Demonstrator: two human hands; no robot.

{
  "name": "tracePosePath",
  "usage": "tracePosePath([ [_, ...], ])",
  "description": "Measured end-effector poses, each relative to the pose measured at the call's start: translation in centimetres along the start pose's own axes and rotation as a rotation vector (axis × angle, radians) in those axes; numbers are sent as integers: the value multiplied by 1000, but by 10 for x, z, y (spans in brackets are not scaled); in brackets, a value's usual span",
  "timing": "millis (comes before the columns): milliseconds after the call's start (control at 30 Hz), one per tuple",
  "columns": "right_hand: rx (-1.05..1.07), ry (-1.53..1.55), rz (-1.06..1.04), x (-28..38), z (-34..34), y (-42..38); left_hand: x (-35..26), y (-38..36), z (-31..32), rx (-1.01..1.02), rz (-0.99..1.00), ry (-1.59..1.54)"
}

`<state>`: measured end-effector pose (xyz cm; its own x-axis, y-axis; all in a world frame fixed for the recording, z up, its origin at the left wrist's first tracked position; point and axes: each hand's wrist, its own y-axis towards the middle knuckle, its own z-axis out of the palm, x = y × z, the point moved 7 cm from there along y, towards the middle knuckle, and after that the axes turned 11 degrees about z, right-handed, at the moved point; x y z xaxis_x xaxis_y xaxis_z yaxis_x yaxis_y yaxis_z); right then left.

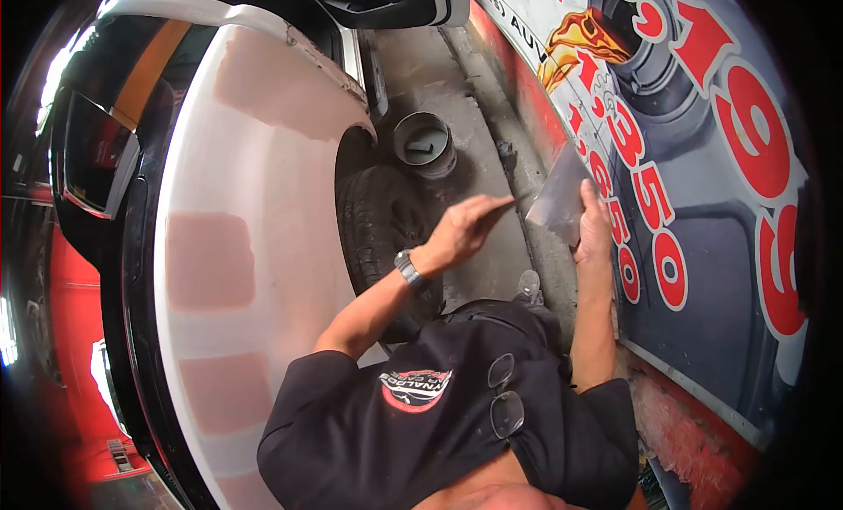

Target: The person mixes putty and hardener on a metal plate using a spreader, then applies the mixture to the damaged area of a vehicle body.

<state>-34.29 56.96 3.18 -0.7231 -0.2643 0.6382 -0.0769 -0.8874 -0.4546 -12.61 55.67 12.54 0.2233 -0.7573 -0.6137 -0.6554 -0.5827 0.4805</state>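
Note:
My left hand [465,227], with a watch [408,269] on its wrist, is held over the floor beside the tire [382,220]. Its fingers are pressed together and point right; a thin dark edge shows at their tips, too thin to name. My right hand [594,225] grips a grey, slightly shiny flat sheet [560,194], thumb on top, near the painted wall. A small gap separates the left fingertips from this sheet. To the left is a whitish car panel [290,194] with dull pinkish-brown patches [209,262] along it.
A round bucket [424,146] holding greyish liquid and a dark object stands on the concrete floor past the tire. On the right, a wall sign [702,220] with large red numbers runs close by. An open car door [386,5] is at the top. Eyeglasses [507,413] hang from my shirt.

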Motion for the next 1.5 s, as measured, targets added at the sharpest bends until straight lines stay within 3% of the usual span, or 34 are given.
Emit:
tracePosePath([
  [67, 27, -412, 32, -51, -29, 18, 4, -6, -2, -160, -24, 9],
  [100, 122, -549, 48, -46, -4, -9, 8, -11, -10, -273, -72, 47],
  [133, 221, -683, 50, -40, 23, -38, 41, -29, -13, -294, -296, 122],
  [167, 72, -896, -40, -31, 22, -46, 53, -33, -20, -479, -403, -46],
  [233, -236, -1319, -248, -8, 27, -60, 81, -50, -17, -601, -599, -425],
  [300, -137, -1308, -880, 13, 77, -103, 82, -57, 8, -814, -819, -1003],
  [367, 67, -1399, -1253, 6, 113, -136, 89, -80, 58, -753, -1025, -1808],
  [400, 345, -1343, -1292, -3, 120, -136, 74, -83, 80, -659, -997, -2123],
  [467, 152, -1448, -1003, -24, 82, -68, 38, -96, 117, -324, -1035, -2685],
  [500, 57, -1494, -864, -33, 55, -36, 20, -93, 115, -251, -1005, -2668],
  [567, -97, -1456, -921, -24, 35, -30, 8, -95, 117, -16, -861, -2183],
  [667, -212, -1366, -941, -17, 70, -81, 30, -87, 137, -334, -639, -2412],
  [767, -134, -1288, -1241, -39, 103, -94, -2, -54, 115, -629, -676, -2189],
  [800, -101, -1339, -1175, -48, 90, -80, -9, -47, 111, -637, -643, -2155],
  [833, -220, -1337, -1173, -39, 88, -78, -9, -44, 114, -510, -580, -2279],
  [933, -355, -1424, -1292, -7, 68, -84, -32, -43, 115, -273, -634, -2185],
  [1000, -610, -1273, -1089, 15, 18, -87, -45, -46, 118, -151, -610, -2182],
  [1067, -765, -1119, -787, 32, -16, -110, -34, -56, 117, -266, -704, -2136],
  [1100, -767, -1090, -866, 36, -26, -123, -23, -65, 124, -318, -783, -2080],
  [1133, -760, -1069, -764, 33, -42, -134, -11, -73, 131, -368, -861, -2020],
  [1200, -525, -506, -529, 16, -65, -147, 11, -85, 137, -365, -975, -1904],
  [1233, -469, -218, -427, 7, -76, -157, 25, -88, 139, -419, -894, -1826],
  [1367, -345, 53, -286, 3, -82, -191, 48, -98, 122, -547, -819, -1585],
  [1433, -348, 66, -298, -1, -100, -204, 22, -89, 109, -441, -795, -1536],
  [1500, -318, 103, -271, -2, -107, -224, 11, -97, 110, -396, -812, -1245],
])
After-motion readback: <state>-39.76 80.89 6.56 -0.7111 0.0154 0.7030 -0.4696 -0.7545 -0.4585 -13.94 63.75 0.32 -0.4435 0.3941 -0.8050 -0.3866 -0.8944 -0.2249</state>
